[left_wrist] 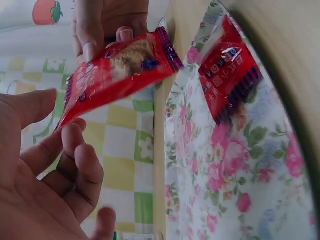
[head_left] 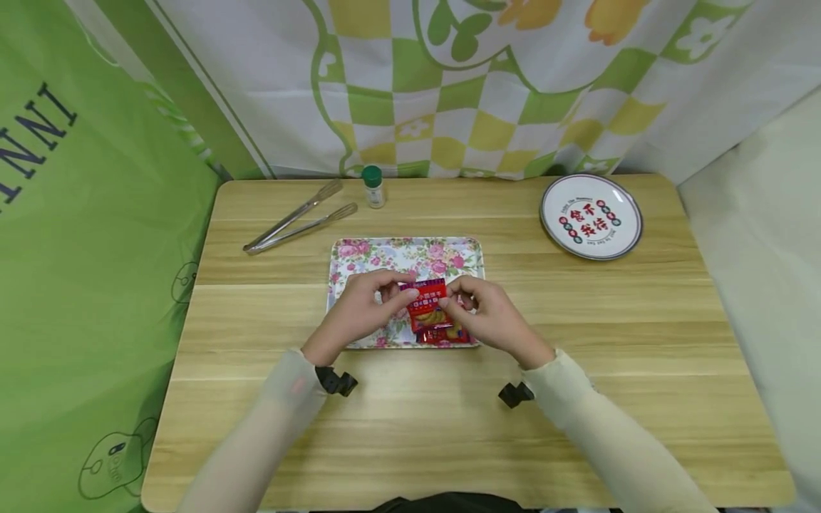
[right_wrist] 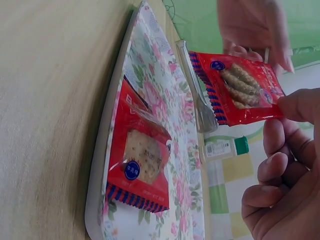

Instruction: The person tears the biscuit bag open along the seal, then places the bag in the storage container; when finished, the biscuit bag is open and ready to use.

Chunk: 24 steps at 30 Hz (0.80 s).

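Above a floral tray (head_left: 365, 255), both hands hold a red biscuit packet (head_left: 428, 305) with dark blue-striped crimped ends. My left hand (head_left: 365, 306) has its thumb and index finger at one end of the packet; the left wrist view shows the index fingertip under that edge. My right hand (head_left: 490, 317) pinches a corner of the same packet between thumb and index finger (right_wrist: 275, 135). A second red biscuit packet (right_wrist: 142, 155) lies on the tray near its front right corner. Through its wrapper a round biscuit shows.
Metal tongs (head_left: 291, 221) lie spread at the back left of the wooden table (head_left: 410, 427). Beside them stands a small green-capped bottle (head_left: 374, 188). A white plate (head_left: 590, 246) with red lettering sits at the back right. A patterned curtain (head_left: 442, 121) hangs behind the table.
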Available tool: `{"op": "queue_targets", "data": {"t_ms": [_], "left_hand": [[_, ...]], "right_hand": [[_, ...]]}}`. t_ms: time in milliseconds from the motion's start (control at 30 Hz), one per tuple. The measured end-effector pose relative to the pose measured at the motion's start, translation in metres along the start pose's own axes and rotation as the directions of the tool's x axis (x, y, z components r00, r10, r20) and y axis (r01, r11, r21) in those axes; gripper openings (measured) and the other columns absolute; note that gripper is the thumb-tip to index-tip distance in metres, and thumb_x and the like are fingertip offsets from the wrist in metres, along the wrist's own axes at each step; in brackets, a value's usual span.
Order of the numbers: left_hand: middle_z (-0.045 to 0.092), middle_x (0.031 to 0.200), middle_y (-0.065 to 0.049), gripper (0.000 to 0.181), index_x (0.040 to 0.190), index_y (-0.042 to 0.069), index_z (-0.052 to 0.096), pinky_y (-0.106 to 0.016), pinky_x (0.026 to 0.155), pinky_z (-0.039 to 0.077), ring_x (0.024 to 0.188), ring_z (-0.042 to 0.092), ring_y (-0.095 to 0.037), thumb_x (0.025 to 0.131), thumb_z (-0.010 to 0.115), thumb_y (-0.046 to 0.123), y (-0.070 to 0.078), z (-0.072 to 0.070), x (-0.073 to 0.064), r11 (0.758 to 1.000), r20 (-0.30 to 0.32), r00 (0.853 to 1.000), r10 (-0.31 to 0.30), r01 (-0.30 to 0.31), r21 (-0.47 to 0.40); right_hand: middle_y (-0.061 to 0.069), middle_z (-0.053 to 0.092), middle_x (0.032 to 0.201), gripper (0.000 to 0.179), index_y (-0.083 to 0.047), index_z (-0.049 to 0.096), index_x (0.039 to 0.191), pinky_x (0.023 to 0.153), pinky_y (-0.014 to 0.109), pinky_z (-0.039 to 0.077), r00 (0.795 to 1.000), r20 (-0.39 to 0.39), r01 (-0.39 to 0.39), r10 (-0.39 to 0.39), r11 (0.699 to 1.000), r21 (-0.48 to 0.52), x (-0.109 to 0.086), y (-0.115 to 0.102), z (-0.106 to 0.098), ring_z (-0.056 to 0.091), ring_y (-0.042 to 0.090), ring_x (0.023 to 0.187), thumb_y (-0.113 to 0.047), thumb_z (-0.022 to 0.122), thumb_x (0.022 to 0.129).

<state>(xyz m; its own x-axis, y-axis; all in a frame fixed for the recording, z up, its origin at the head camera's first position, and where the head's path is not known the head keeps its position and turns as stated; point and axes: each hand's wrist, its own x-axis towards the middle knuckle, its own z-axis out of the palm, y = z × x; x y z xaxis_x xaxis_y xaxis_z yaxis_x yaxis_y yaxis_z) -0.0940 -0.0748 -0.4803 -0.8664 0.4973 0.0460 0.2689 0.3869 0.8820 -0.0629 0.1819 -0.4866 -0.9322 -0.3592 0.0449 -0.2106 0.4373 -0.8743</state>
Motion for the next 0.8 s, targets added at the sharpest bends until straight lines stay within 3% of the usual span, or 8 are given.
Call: {"op": "queue_targets", "data": {"t_ms": [200,333,433,533,667,733,800], "left_hand": [[0.066,0.087,0.008,0.023,0.108,0.017,0.076,-0.035,0.065,0.049,0.068,0.057,-0.014,0.1,0.065,0.037,0.006,0.001,0.004,0.999,0.041,0.999,0.03,-0.029,-0.014],[0.064,0.084,0.008,0.018,0.102,0.019,0.076,-0.034,0.064,0.047,0.069,0.054,-0.013,0.101,0.065,0.033,0.008,0.001,0.003,0.998,0.042,0.997,0.061,-0.062,0.02],[0.06,0.078,0.009,0.016,0.1,0.019,0.077,-0.032,0.06,0.045,0.065,0.051,-0.012,0.101,0.065,0.031,0.01,0.002,0.004,0.991,0.04,0.993,0.109,-0.112,0.073],[0.056,0.072,0.01,0.015,0.099,0.019,0.077,-0.033,0.06,0.044,0.059,0.047,-0.01,0.101,0.066,0.028,0.013,0.003,0.004,0.972,0.035,0.984,0.174,-0.177,0.157],[0.057,0.074,0.015,0.014,0.099,0.02,0.076,-0.037,0.078,0.044,0.056,0.044,-0.006,0.1,0.065,0.027,0.017,0.006,0.004,0.932,0.039,0.973,0.228,-0.229,0.281],[0.057,0.076,0.016,0.013,0.099,0.021,0.076,-0.039,0.087,0.042,0.057,0.044,-0.004,0.1,0.064,0.027,0.017,0.008,0.003,0.913,0.046,0.971,0.236,-0.237,0.333],[0.058,0.079,0.017,0.013,0.098,0.022,0.075,-0.04,0.089,0.043,0.059,0.045,-0.003,0.1,0.064,0.028,0.018,0.008,0.004,0.9,0.058,0.968,0.244,-0.248,0.358]], "right_hand": [[0.001,0.055,0.077,0.008,-0.017,0.068,0.1,0.056,0.03,0.037,0.995,0.01,0.102,-0.102,0.995,-0.016,0.0,-0.002,0.001,0.046,0.018,0.066,-0.024,0.07,0.098],[-0.006,0.058,0.083,0.01,-0.017,0.068,0.103,0.058,0.032,0.04,0.986,0.042,0.165,-0.162,0.98,-0.108,0.002,-0.005,-0.004,0.05,0.022,0.068,-0.026,0.069,0.099],[-0.01,0.061,0.089,0.011,-0.019,0.067,0.104,0.062,0.034,0.044,0.973,0.077,0.228,-0.216,0.952,-0.203,0.007,-0.011,-0.01,0.054,0.022,0.072,-0.03,0.065,0.101],[-0.013,0.061,0.089,0.013,-0.022,0.067,0.099,0.064,0.033,0.046,0.954,0.126,0.298,-0.272,0.907,-0.296,0.013,-0.018,-0.016,0.056,0.015,0.074,-0.033,0.061,0.103],[-0.015,0.057,0.082,0.014,-0.023,0.064,0.091,0.064,0.029,0.045,0.931,0.186,0.362,-0.314,0.854,-0.372,0.02,-0.026,-0.02,0.053,0.009,0.073,-0.03,0.059,0.102],[-0.014,0.055,0.08,0.014,-0.023,0.063,0.088,0.064,0.03,0.044,0.925,0.203,0.377,-0.321,0.841,-0.388,0.022,-0.027,-0.021,0.053,0.011,0.073,-0.027,0.058,0.1],[-0.014,0.055,0.08,0.014,-0.023,0.063,0.088,0.063,0.03,0.044,0.923,0.216,0.381,-0.318,0.833,-0.402,0.022,-0.027,-0.021,0.054,0.013,0.072,-0.026,0.057,0.1]]}}
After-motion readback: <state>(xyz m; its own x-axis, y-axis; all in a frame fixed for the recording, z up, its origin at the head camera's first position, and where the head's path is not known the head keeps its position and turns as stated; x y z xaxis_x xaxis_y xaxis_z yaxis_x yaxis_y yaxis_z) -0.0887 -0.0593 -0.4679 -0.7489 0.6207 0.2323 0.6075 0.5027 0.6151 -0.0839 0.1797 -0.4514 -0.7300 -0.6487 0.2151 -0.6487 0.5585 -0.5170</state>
